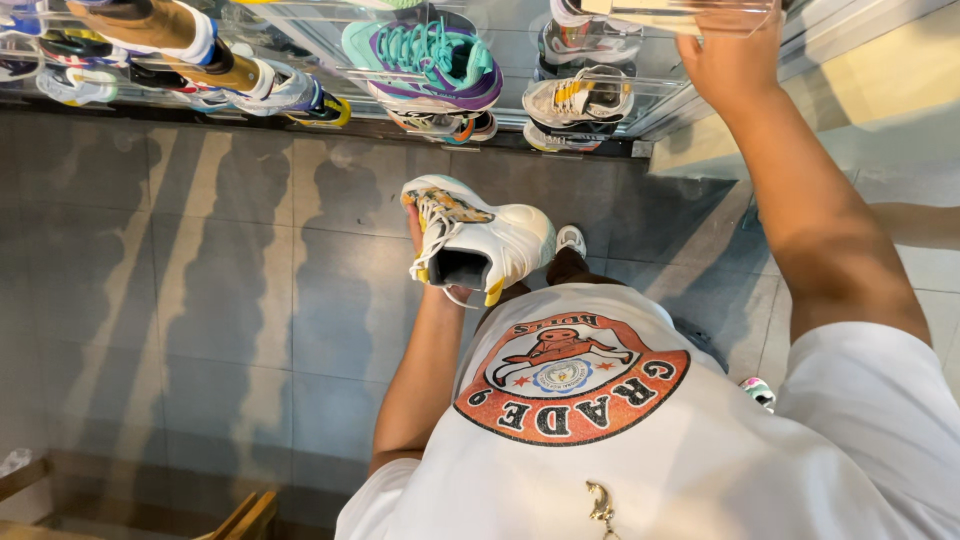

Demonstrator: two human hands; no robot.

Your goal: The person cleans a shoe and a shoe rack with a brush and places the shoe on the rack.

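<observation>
My left hand holds a white sneaker with yellow and patterned trim, its opening turned toward me, above the grey tiled floor. My right hand is raised to the top right and grips the edge of a clear shelf in a glass display case. Just left of that hand, a grey and yellow sneaker sits on a clear shelf. A teal and purple sneaker stands further left.
More sneakers line the clear shelves along the top left. Grey floor tiles spread below. A wooden frame shows at the bottom left. My white printed shirt fills the lower right, and my shoe peeks out.
</observation>
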